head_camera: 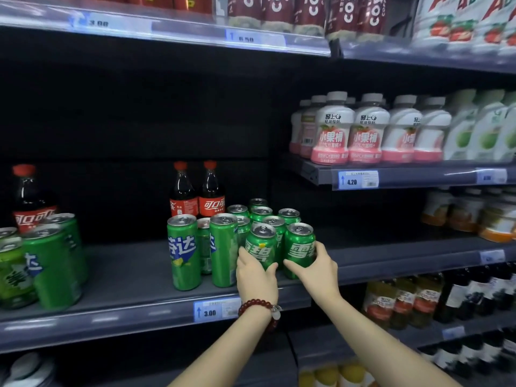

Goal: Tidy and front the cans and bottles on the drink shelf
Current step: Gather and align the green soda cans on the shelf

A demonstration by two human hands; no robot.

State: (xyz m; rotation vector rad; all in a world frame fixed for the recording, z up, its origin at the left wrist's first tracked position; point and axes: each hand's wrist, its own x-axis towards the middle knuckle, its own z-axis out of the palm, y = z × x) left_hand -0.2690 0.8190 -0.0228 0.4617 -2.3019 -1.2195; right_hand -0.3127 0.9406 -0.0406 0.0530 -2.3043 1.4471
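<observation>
Both hands on the front green cans.

Left hand (255, 272) curls around one short can (262, 245); right hand (317, 268) wraps its neighbour (300, 244), both upright near the shelf (125, 286) front edge, tall cans (183, 251) just beside.

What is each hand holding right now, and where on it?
Left hand grips the front-left Sprite can around its lower body; right hand grips the front-right Sprite can likewise.

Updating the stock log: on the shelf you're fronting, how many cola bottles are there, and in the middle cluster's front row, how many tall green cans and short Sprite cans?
Cola bottles: 3
Tall green cans, front row: 2
Short Sprite cans, front row: 2
Total: 7
</observation>
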